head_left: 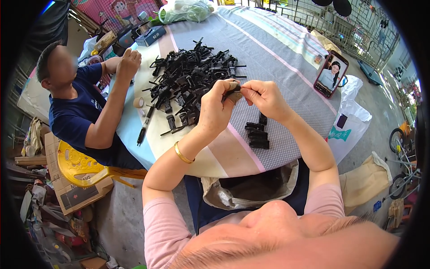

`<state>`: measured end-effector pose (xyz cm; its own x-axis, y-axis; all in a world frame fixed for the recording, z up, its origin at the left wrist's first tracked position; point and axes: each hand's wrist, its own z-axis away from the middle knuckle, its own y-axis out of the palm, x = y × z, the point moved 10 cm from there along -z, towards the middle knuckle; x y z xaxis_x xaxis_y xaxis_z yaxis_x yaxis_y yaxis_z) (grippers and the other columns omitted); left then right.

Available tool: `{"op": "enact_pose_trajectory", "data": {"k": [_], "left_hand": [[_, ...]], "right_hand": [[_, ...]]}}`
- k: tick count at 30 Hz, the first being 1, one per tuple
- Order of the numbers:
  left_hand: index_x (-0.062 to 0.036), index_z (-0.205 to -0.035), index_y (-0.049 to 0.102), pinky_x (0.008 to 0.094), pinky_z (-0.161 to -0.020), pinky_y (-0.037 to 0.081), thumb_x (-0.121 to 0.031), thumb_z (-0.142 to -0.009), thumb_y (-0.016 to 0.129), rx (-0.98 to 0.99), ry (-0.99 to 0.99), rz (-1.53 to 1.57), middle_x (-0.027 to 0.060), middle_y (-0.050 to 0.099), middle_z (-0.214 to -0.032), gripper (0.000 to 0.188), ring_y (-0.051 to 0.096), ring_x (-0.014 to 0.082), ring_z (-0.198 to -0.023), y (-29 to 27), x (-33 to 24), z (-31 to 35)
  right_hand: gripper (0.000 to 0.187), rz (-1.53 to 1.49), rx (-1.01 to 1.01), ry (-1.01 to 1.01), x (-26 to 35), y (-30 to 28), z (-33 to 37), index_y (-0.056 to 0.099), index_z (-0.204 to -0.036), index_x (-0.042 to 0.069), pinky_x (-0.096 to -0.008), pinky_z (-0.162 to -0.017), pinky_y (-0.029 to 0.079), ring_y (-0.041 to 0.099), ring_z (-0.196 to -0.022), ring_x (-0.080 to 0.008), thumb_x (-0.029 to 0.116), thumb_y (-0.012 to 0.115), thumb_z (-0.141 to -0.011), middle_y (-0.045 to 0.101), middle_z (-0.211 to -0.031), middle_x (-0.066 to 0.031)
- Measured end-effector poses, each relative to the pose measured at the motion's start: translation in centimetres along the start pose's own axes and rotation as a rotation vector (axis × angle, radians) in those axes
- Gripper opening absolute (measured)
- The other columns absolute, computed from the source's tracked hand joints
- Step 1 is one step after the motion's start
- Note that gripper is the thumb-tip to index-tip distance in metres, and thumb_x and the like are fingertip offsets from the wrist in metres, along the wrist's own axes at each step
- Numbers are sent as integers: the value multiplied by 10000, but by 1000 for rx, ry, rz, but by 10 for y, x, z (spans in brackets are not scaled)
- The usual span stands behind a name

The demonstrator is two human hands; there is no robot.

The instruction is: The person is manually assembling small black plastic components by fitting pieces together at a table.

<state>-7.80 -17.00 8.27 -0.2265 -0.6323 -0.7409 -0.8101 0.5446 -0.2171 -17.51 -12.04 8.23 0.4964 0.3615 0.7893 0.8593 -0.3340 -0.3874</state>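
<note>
While the left hand (211, 110) and right hand (271, 101) meet above the tabletop (264, 65), one small black part (233, 93) sits between them, half hidden by the fingers. Near the right forearm lies one short row (258, 135) of about four black pieces, overlapping enough to blur the count; beyond the left hand spreads one heap (192, 74), too tangled to number. One pen (144, 127) and one tape roll (139, 102) lie left of it; one phone (332, 75) stands at the right.

The heap looks like hard, dull plastic — blocky bodies with thin prongs poking out at all angles. The row's pieces are squat and compact. Patterned cloth covers the tabletop, with a finely dotted grey panel and pink, cream and blue bands. A pale, crinkled sack (217, 193) gapes below the near edge.

Both elbows are bent. The left hand is raised, thumb and fingers pinching the part, tan wraps over their tips; the right comes in from the other side — thumb and forefinger pinching its end, the rest curled. One smooth gold bracelet (182, 153) rings the left forearm.
</note>
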Motion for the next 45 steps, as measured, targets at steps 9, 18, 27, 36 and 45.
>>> {"op": "enact_pose_trajectory", "data": {"k": [9,18,27,36,45], "left_hand": [[-3,-902,492,253,-669,484,48,-788,570,-34,-36,-22,111,617,-948,147,602,155,-797,-1,1,-2],[-6,-1101,446,360,-857,475,-83,-906,427,52,-519,1031,142,544,-1062,210,565,240,-977,11,40,0],[38,-1200,438,246,-801,467,0,-860,492,340,-337,445,88,570,-1040,346,561,111,-887,33,11,5],[10,-1047,456,236,-739,493,39,-786,591,145,-389,424,84,603,-911,295,587,117,-844,12,33,-2],[5,-1013,472,246,-745,512,34,-765,627,142,-372,251,96,607,-909,294,597,129,-834,6,31,-2]], "right_hand": [[152,-181,-60,65,-13,0,1,607,-865,-23,-215,-491,395,480,-546,-57,123,570,-844,554,-619,-25],[138,57,-143,-289,25,-19,3,620,-825,30,-213,-495,409,528,-554,-88,114,690,-743,598,-697,-52],[149,-248,-162,-20,-1,-15,3,587,-807,0,-185,-523,439,562,-605,-55,78,695,-743,617,-711,-54],[179,-267,-28,135,-18,-3,-2,620,-867,-15,-179,-500,394,498,-576,-45,158,573,-855,576,-651,-13],[161,-240,52,202,-20,4,0,643,-848,-36,-185,-498,409,503,-550,-52,110,576,-843,577,-622,-14]]}}
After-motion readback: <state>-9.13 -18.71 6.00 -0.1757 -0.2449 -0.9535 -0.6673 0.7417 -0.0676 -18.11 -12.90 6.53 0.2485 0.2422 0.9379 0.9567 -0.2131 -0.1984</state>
